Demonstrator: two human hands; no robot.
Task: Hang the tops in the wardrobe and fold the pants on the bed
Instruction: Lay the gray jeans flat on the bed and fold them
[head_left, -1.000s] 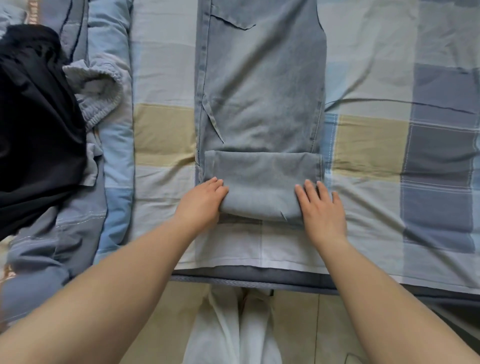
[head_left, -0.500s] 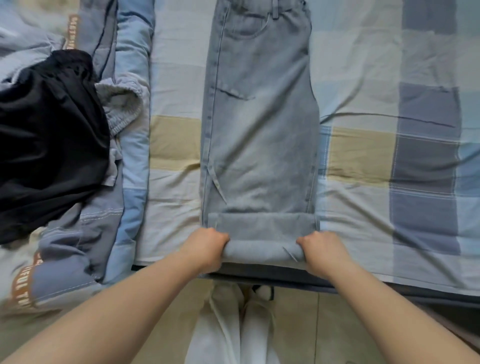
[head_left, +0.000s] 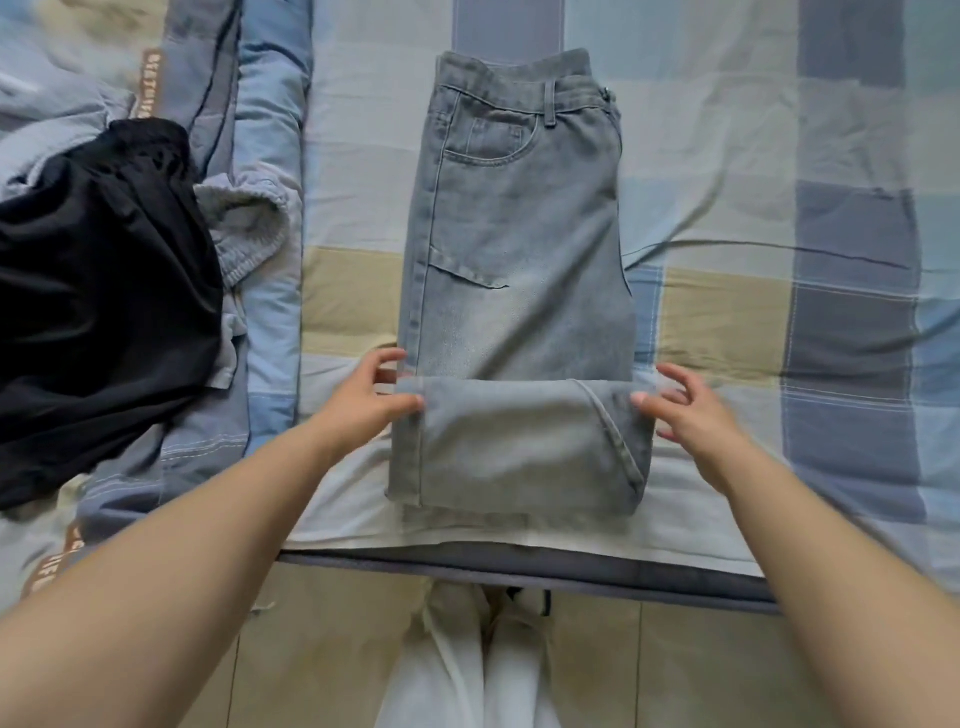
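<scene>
Light grey-blue jeans (head_left: 519, 234) lie flat on the checked bed sheet (head_left: 779, 312), waistband at the far end. Their leg end is folded over into a thick band (head_left: 514, 447) close to the bed's near edge. My left hand (head_left: 363, 400) is at the band's upper left corner, its thumb touching the denim and its fingers spread loosely above. At the band's upper right corner is my right hand (head_left: 691, 415), slightly blurred, with spread fingers and the thumb tip against the fold.
A black garment (head_left: 93, 291) and a grey ribbed garment (head_left: 249, 228) are heaped on a blue patchwork quilt (head_left: 270, 156) at the left. The mattress edge (head_left: 519, 564) runs across below the jeans. My white-trousered legs (head_left: 467, 665) stand on the tiled floor.
Both hands gripped the folded leg end near the bed edge, turned it over once more toward the waistband, and have now opened their fingers. The band is wider and farther up.
</scene>
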